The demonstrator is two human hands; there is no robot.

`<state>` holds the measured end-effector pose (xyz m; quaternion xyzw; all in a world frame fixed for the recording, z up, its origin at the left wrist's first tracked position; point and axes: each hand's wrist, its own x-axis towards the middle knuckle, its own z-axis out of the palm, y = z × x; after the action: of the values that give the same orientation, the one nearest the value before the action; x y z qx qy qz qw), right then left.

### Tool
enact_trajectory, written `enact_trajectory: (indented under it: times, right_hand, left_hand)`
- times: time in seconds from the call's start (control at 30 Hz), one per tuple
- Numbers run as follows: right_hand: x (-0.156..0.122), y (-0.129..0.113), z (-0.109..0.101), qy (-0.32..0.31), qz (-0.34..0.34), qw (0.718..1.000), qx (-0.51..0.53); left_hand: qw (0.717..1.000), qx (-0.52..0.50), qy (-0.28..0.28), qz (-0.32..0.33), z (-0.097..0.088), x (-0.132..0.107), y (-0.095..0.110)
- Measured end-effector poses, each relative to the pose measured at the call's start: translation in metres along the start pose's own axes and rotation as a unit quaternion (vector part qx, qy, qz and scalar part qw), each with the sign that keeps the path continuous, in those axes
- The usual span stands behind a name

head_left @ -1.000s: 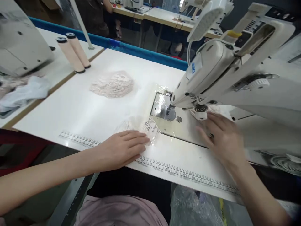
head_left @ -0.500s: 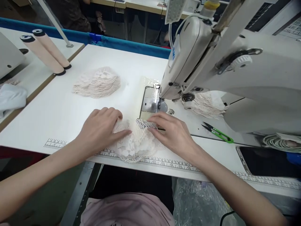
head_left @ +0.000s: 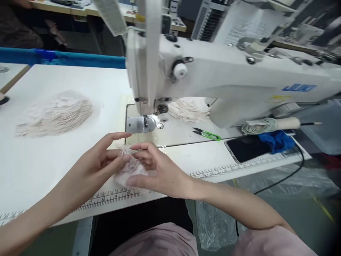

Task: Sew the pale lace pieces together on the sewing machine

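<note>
Between my two hands is a bunched piece of white lace [head_left: 130, 169], gathered up just in front of the sewing machine's needle plate [head_left: 135, 125]. My left hand [head_left: 102, 160] pinches the lace's upper left part between thumb and fingers, with the index finger lifted away. My right hand [head_left: 160, 170] curls round the lace's right side, thumb below and fingers above. The sewing machine [head_left: 144, 78] stands behind the hands, its presser foot [head_left: 145, 121] over the plate with no lace under it. Some of the lace is hidden by my fingers.
A stack of lace pieces [head_left: 61, 112] lies on the table at left, and another lace pile [head_left: 189, 108] under the machine arm. Green thread snips [head_left: 206, 134], a phone [head_left: 245, 147] and a blue cloth [head_left: 277, 141] lie to the right. A printed ruler [head_left: 117, 196] runs along the front edge.
The camera view has swung to the right. The lace, spread flat near the table edge before, is now bunched up between my hands, which have come closer together.
</note>
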<state>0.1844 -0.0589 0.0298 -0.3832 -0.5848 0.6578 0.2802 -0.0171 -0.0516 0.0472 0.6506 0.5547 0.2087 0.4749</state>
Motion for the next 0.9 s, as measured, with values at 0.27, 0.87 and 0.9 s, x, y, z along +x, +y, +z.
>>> enact_trajectory:
  times: [0.27,0.87,0.9]
  right_hand:
    - [-0.005,0.002,-0.001,0.008,0.036,0.978,0.203]
    - [-0.021,-0.003,-0.063,0.016,0.036,0.988,-0.150]
    - [-0.012,-0.005,-0.069,0.027,0.027,0.981,-0.191]
  left_hand:
    - [0.976,0.133,0.127,0.115,0.002,-0.012,-0.001]
    - [0.986,0.069,-0.128,0.085,0.015,0.054,0.009]
    - [0.981,0.098,-0.124,0.111,0.018,0.060,0.012]
